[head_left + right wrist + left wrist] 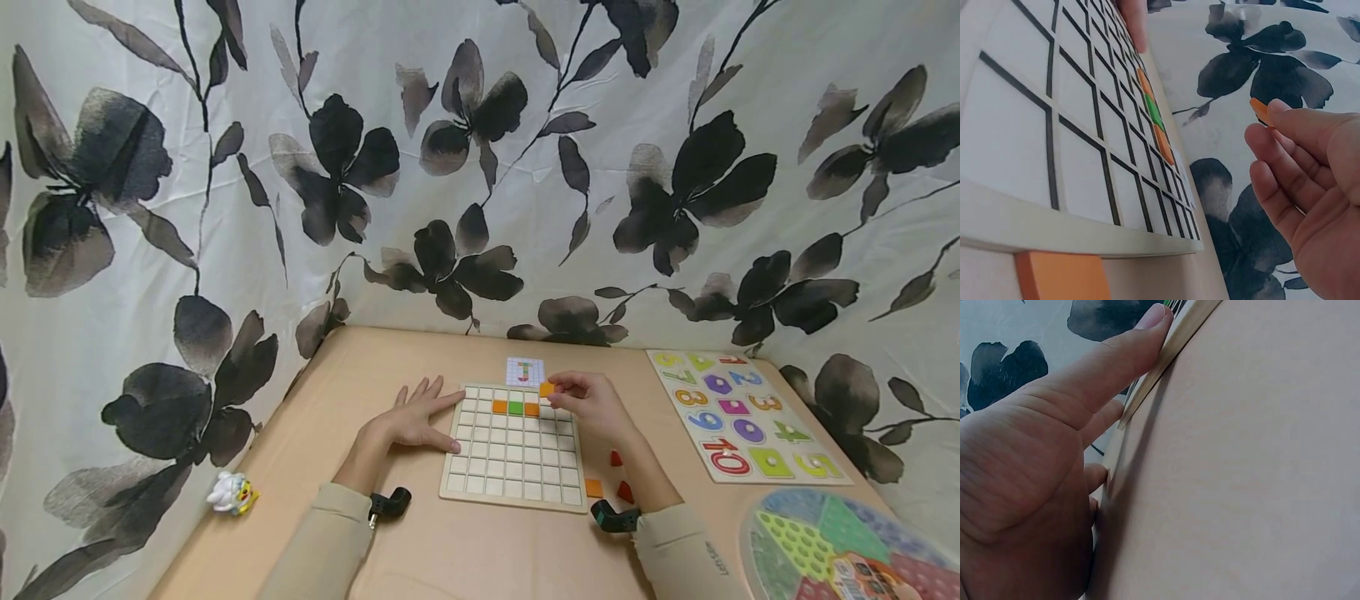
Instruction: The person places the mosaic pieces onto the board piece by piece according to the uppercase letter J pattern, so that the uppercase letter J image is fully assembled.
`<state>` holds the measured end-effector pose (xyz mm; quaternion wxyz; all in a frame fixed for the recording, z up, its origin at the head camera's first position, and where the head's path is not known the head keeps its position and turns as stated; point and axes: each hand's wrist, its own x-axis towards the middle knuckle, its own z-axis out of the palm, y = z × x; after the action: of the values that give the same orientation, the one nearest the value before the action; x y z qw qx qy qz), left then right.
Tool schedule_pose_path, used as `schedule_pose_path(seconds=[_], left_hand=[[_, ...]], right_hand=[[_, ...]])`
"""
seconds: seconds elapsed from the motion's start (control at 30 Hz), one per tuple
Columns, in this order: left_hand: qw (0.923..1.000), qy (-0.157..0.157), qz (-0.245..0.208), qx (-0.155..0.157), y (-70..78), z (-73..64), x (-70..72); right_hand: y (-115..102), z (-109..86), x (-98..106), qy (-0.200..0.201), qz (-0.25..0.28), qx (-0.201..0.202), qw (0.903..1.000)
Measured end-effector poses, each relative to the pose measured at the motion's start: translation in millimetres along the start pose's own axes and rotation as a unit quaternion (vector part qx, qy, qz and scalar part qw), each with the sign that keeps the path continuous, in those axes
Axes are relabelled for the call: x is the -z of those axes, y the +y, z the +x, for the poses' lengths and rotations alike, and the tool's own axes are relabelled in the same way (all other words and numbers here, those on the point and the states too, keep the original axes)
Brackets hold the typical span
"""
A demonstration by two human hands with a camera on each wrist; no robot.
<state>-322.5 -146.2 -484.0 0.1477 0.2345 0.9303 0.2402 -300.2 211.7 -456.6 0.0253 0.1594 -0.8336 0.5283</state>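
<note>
A wooden grid board (517,505) with white square cells lies on the table. In one of its upper rows sit an orange tile (499,407), a green tile (515,408) and another orange tile (532,409), side by side. My right hand (594,406) pinches an orange square tile (1262,112) between thumb and fingertips, over the board's far right corner. The left hand (413,419) has its fingers spread along the board's left edge, and its thumb (1147,344) touches the rim. Behind the board lies a small pattern card (524,372) with a coloured grid figure.
Right of the board lie a loose orange tile (593,488) and red pieces (625,492). A number puzzle board (761,460) is at the far right, with a round multicoloured game board (780,533) nearer. A small toy figure (232,493) stands at left. Floral cloth (480,208) hangs behind.
</note>
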Motion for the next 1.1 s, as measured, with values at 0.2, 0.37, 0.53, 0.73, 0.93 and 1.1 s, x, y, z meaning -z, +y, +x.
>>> schedule_pose_path(seconds=[0.2,0.37,0.53,0.73,0.93,1.1], left_hand=[[1.0000,0.000,0.004,-0.001,-0.7,0.6,-0.7],[1.0000,0.000,0.003,-0.002,0.4,0.1,-0.7],[1.0000,0.001,0.004,-0.003,-0.3,0.6,-0.4],[1.0000,0.001,0.005,-0.004,-1.2,1.2,-1.2],[1.0000,-0.001,0.001,-0.005,-2.4,2.2,-1.6],[1.0000,-0.002,0.000,-0.002,-1.7,1.7,-1.3]], right_hand=[[-2.0,0.4,-7.9,-0.004,0.003,-0.001,1.0000],[2.2,4.8,-19.9,-0.007,-0.028,0.013,0.9995],[5.9,7.4,-30.9,-0.017,-0.046,0.014,0.9987],[9.9,5.9,-38.1,-0.030,-0.038,-0.002,0.9988],[10.4,5.5,-43.7,-0.039,-0.052,0.003,0.9979],[7.7,5.0,-48.1,-0.049,-0.079,-0.003,0.9956]])
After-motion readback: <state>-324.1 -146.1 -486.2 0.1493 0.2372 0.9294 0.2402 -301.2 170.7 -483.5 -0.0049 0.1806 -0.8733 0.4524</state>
